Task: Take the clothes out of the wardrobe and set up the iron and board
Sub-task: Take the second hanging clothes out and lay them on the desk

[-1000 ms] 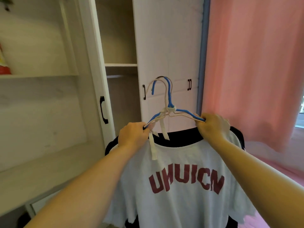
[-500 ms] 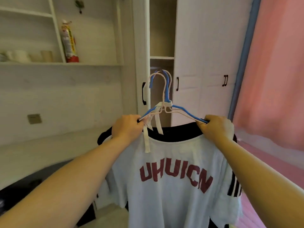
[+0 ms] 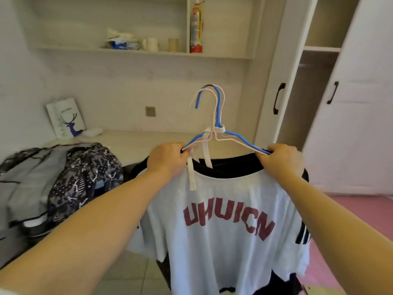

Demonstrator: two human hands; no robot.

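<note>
Behind the person, a white wardrobe (image 3: 331, 99) stands with its door ajar. Both arms reach forward: the left hand (image 3: 168, 159) and the right hand (image 3: 280, 159) each grip an end of the bundled blue and pink wire hangers (image 3: 214, 124), fingers clamped round them. A white T-shirt with maroon lettering (image 3: 223, 220) hangs from them, over a black garment (image 3: 229, 167), just beside the table (image 3: 136, 143).

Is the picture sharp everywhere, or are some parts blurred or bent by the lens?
Head view: the white T-shirt and hangers are fairly sharp; the patterned clothes at the left edge are smeared; the wardrobe door leans from wide-angle distortion; lighting is soft, without glare.
</note>
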